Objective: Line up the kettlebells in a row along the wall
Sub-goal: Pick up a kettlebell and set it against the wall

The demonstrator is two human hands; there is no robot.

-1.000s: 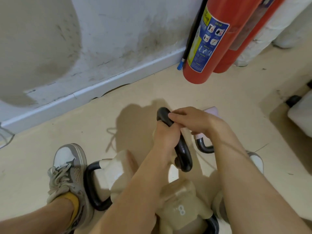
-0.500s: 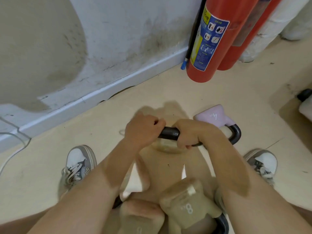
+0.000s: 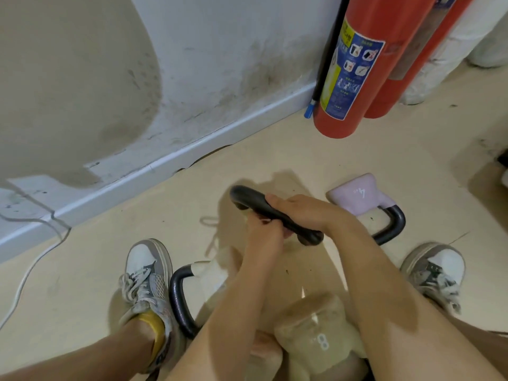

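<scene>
Hands meet on one black handle (image 3: 275,213) near the middle of the floor (image 3: 316,158) — the right hand (image 3: 305,213) wraps over it from above with fingers clenched round the bar, and the left hand (image 3: 264,237) clenches it from below, just beside the right. The handle tilts, its far end higher and nearer the wall (image 3: 220,50); the body of this kettlebell is hidden under the arms, so whether it is off the floor cannot be told. A pink kettlebell (image 3: 357,195) marked 4 lies on its side on the floor just right of the hands, its black loop pointing toward the right shoe (image 3: 437,270). A cream kettlebell (image 3: 211,279) lies between the feet, its black handle touching or nearly touching the left shoe (image 3: 145,284). A beige kettlebell (image 3: 316,336) marked 8 sits at the bottom edge of the floor, between the forearms. None of the kettlebells touches the baseboard (image 3: 170,166); all lie well apart from it. Two red extinguishers (image 3: 354,64) stand against the wall at the top right — the nearer one carries a blue and yellow label. A white cable (image 3: 33,268) runs across the floor at the left edge.
</scene>
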